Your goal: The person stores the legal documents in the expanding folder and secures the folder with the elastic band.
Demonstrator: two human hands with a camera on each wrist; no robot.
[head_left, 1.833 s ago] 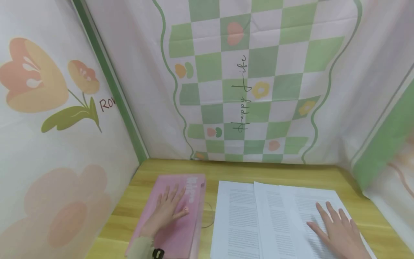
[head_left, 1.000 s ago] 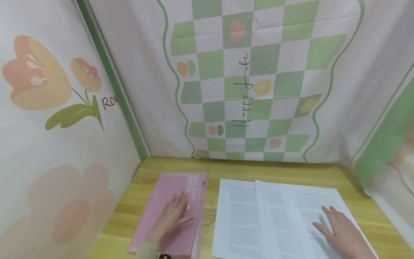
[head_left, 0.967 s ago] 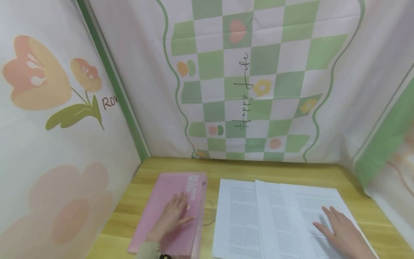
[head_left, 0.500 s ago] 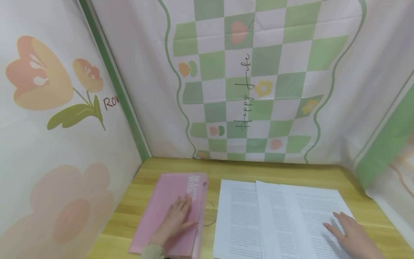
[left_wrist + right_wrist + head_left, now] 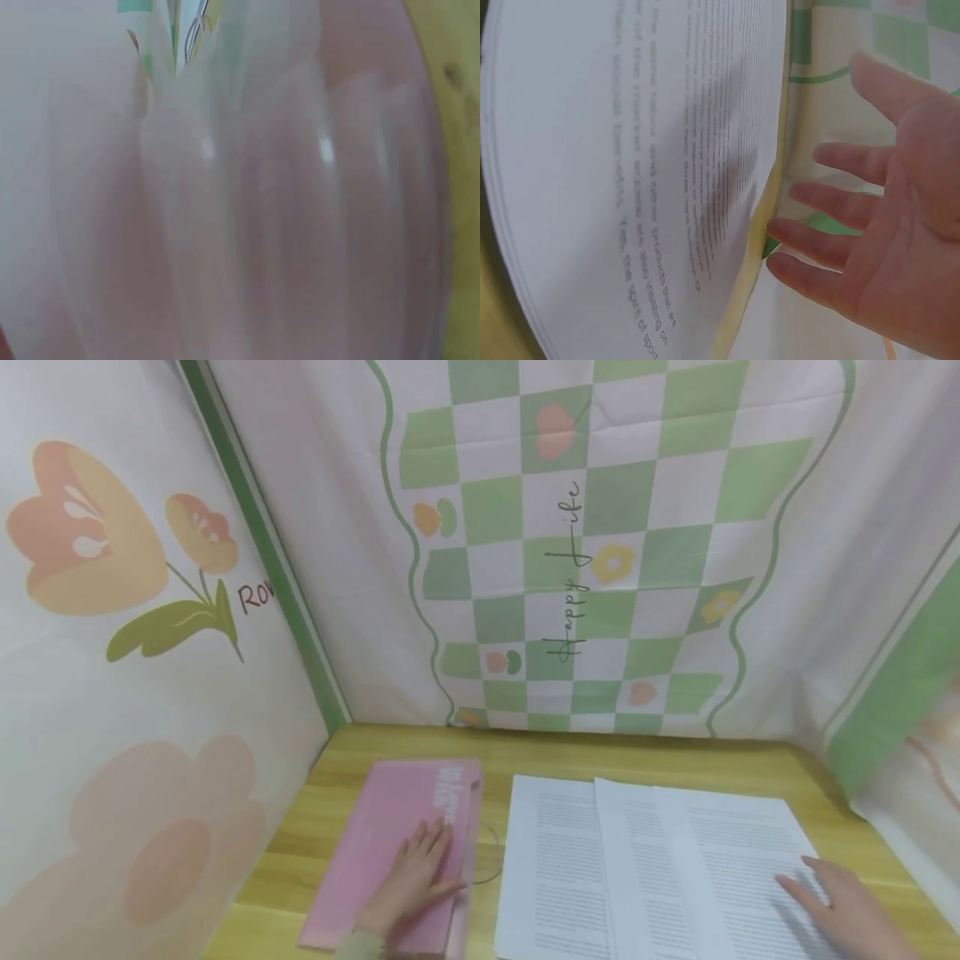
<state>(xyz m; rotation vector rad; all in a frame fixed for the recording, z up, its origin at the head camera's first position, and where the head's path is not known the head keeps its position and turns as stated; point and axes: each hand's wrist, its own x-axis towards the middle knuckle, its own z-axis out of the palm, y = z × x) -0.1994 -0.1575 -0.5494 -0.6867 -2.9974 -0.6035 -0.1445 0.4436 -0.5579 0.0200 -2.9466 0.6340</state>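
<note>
A pink document folder (image 5: pixel 367 835) with white lettering lies at the left of the table. On its right half rests my left hand (image 5: pixel 408 881), palm down, fingers extended and thumb pointing right. In the left wrist view the fingers (image 5: pixel 300 225) are blurred over the pink surface. Right of the folder, overlapping white printed sheets (image 5: pixel 566 860) lie side by side. My right hand (image 5: pixel 855 902) hovers above the right edge of the rightmost sheet (image 5: pixel 738 852). The right wrist view shows its fingers (image 5: pixel 817 247) spread, holding nothing, beside the printed page (image 5: pixel 577 165).
Between folder and papers, a thin dark loop (image 5: pixel 491 864) shows on the wooden table (image 5: pixel 420 739). A checkered cloth (image 5: pixel 555 610) hangs behind the table's far edge, and a flower-printed curtain (image 5: pixel 165 693) bounds the left side.
My left hand has slid rightward and nearer over the folder, covering its metal snap. My right hand has drifted right, from over the rightmost sheet to its edge. Folder and papers stay put.
</note>
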